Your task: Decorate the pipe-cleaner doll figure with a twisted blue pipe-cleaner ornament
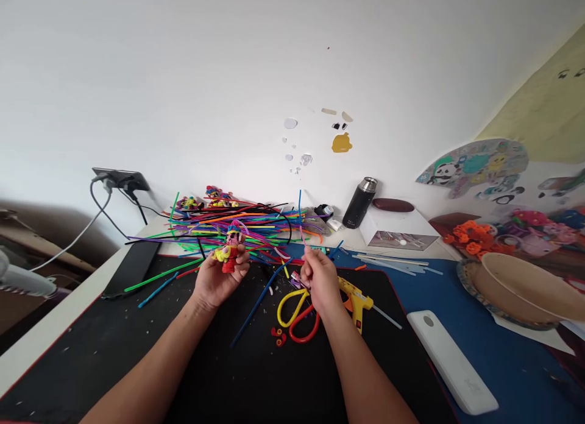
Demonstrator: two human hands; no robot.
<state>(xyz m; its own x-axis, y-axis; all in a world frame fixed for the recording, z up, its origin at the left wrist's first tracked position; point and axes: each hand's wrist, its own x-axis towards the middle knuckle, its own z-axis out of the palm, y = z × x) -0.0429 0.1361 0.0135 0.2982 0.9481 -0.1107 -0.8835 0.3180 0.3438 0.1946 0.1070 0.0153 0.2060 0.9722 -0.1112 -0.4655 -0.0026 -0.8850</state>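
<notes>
My left hand (218, 279) is closed around a small pipe-cleaner figure (232, 253) with a red body, a yellow part at its side and a blue-topped head. The figure is upright, a little above the black mat. To the right, my right hand (320, 276) pinches a thin pink pipe cleaner (302, 236) that points up. Below that hand lie scissors (292, 311) with one yellow and one red handle; their blades are hidden. A yellow glue gun (359, 302) rests just right of my right wrist. Between my hands lies a dark blue pipe cleaner (258, 305).
A heap of coloured pipe cleaners (219, 223) lies along the wall, with finished figures (219, 195) behind. Farther right are a black thermos (360, 201), a white box (397, 226), glue sticks (397, 262), a white power bank (450, 360) and a bowl (525, 290). Small red pieces (278, 335) lie near the scissors.
</notes>
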